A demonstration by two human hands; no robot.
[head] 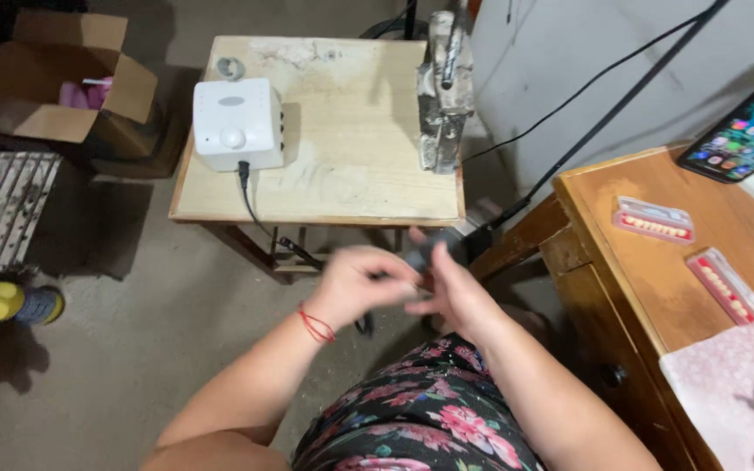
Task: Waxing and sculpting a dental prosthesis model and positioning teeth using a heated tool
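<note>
Both of your hands meet over your lap, in front of the near edge of the small wooden table [342,196]. Your left hand [361,283] is curled, fingers closed round a thin dark handpiece [421,255] whose black cord [259,218] runs back to the white control box [237,122] on that table; motion blur hides exactly how tight the grip is. Your right hand [457,292] lies flat-fingered against the front of the handpiece, touching it near its tip; I cannot tell whether it grips anything small. Judgement: you are at the setting-up stage, fitting or adjusting the tool's working end, not yet cutting. The next move likely calls for a steady left hold and a fine twist or push from the right fingertips. A plaster-crusted metal press [443,87] stands at the table's right edge, well apart from your hands.
</note>
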